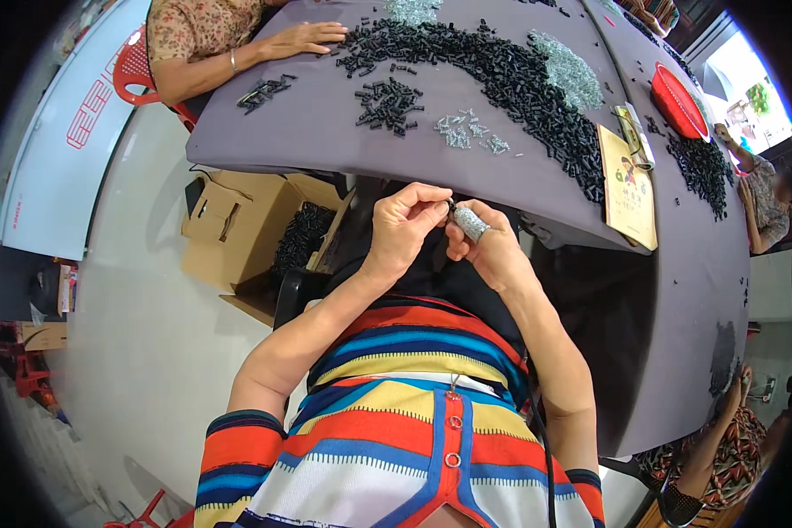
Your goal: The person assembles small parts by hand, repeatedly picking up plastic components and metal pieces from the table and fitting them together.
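My left hand is closed in a pinch on a small black part, mostly hidden by the fingertips. My right hand wraps round a short silver-grey cylinder, whose end meets the black part. Both hands are together above my lap, just off the near edge of the grey-covered table. On that table lie a small heap of black tubular parts, a few small shiny metal pieces and a long band of black parts.
Below the table edge, an open cardboard box holds more black parts. A yellow booklet and red basket lie to the right. A co-worker's hand rests at the far left. Clear pieces are heaped behind.
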Motion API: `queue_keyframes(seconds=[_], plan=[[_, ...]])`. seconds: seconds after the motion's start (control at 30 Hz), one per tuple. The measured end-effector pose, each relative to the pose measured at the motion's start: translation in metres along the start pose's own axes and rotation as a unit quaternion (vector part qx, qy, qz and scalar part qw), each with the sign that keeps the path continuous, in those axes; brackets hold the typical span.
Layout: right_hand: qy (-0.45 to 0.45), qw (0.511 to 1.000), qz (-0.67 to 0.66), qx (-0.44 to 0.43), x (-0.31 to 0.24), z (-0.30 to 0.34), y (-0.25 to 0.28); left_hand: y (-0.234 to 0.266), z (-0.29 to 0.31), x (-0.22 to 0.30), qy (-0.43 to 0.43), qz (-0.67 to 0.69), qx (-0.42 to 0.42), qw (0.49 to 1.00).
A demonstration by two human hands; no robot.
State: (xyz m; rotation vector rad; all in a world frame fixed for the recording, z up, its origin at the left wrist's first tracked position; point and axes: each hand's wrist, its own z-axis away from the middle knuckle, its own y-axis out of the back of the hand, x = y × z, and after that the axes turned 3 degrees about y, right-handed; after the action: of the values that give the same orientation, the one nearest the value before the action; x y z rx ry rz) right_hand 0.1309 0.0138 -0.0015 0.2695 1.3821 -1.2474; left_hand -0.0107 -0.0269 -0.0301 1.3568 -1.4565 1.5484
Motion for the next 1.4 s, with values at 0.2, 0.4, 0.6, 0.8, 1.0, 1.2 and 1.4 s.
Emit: queue_keyframes(seconds=[0.2, 0.4, 0.6, 0.8, 1.0, 1.2, 1.4], plan=[[0.200, 0.871, 0.447, 0.045, 0.009, 0.001, 0.003, 0.000, 0.001, 0.000, 0.038, -0.040, 0.003, 0.998], [0.235, 0.872, 0.425, 0.057, 0.016, -0.001, 0.004, 0.001, 0.001, -0.002, 0.087, -0.031, 0.012, 0.996], [0.224, 0.895, 0.382, 0.054, 0.016, -0.008, 0.010, 0.008, -0.008, -0.008, 0.164, 0.139, -0.011, 0.977], [0.266, 0.866, 0.424, 0.007, -0.001, -0.005, 0.009, 0.009, -0.011, -0.001, 0.218, 0.215, -0.018, 0.952], [0.310, 0.832, 0.456, -0.057, 0.000, -0.006, 0.013, 0.008, -0.006, 0.000, 0.272, 0.186, -0.064, 0.942], [0.267, 0.845, 0.459, -0.058, -0.003, 0.000, 0.010, 0.010, -0.003, -0.002, 0.336, 0.267, -0.127, 0.894], [0.272, 0.836, 0.474, -0.058, -0.005, 0.002, 0.009, 0.014, -0.003, -0.007, 0.344, 0.318, -0.142, 0.872]])
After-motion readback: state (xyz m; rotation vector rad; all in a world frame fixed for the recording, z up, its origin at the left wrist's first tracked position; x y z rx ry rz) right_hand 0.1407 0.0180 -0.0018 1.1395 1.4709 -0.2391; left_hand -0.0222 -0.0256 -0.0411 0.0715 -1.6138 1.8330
